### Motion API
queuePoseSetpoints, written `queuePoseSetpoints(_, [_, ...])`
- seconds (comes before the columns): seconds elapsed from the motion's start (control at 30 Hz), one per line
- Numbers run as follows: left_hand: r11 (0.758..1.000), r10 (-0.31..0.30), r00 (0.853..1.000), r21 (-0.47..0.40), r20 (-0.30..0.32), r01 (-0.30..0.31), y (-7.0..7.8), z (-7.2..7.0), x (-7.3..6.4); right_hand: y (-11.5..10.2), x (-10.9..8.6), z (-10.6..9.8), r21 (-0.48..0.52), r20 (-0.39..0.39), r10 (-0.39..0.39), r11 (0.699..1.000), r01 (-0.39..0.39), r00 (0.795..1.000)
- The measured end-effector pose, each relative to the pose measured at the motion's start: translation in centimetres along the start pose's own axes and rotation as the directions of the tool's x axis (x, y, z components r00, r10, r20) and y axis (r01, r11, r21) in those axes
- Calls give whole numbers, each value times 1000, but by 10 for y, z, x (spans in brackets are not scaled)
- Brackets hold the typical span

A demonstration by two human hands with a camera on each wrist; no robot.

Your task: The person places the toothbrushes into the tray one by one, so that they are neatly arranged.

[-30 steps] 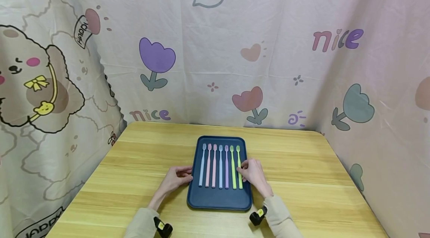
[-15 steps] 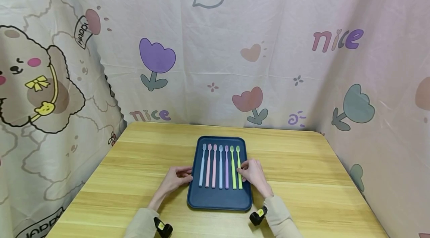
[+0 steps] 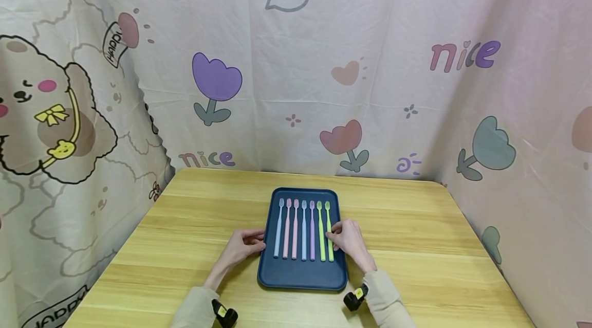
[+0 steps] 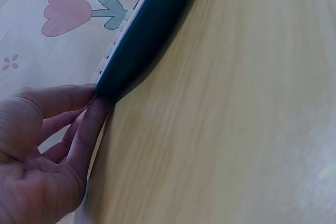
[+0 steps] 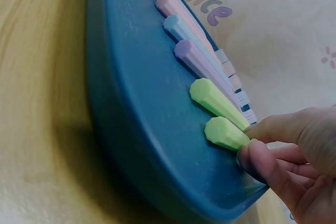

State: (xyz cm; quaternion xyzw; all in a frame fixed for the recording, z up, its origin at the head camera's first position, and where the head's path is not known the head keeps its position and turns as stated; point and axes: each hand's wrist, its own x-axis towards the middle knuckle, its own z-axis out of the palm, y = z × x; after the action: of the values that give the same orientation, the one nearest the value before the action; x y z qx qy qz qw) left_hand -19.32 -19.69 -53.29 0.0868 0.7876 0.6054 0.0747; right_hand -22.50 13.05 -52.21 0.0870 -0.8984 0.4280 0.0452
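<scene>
A dark blue tray [image 3: 302,277] lies on the table, bearing a row of toothbrushes with their heads toward the far end. From the left come a light blue toothbrush [image 3: 278,230], two pink ones, a blue one, a purple toothbrush [image 3: 312,233] and two green ones. My left hand [image 3: 242,246] holds the tray's left rim, thumb and finger meeting at the edge in the left wrist view. At the right end, my right hand [image 3: 349,239] pinches the handle of the outermost green toothbrush [image 5: 223,132] between thumb and finger. That brush still lies on the tray, parallel to its neighbour.
The wooden table [image 3: 199,199] extends around the tray on all sides. Behind it and at both sides hangs a printed cloth [image 3: 287,86] with flowers and a cartoon bear. Each sleeve carries a small black wrist camera [image 3: 355,298].
</scene>
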Motion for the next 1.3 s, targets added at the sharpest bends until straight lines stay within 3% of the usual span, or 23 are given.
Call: queuePoseSetpoints(1.3, [1000, -13, 1000, -5, 2, 13, 0, 0, 1, -1, -1, -1, 4, 4, 0, 1000, 0, 1000])
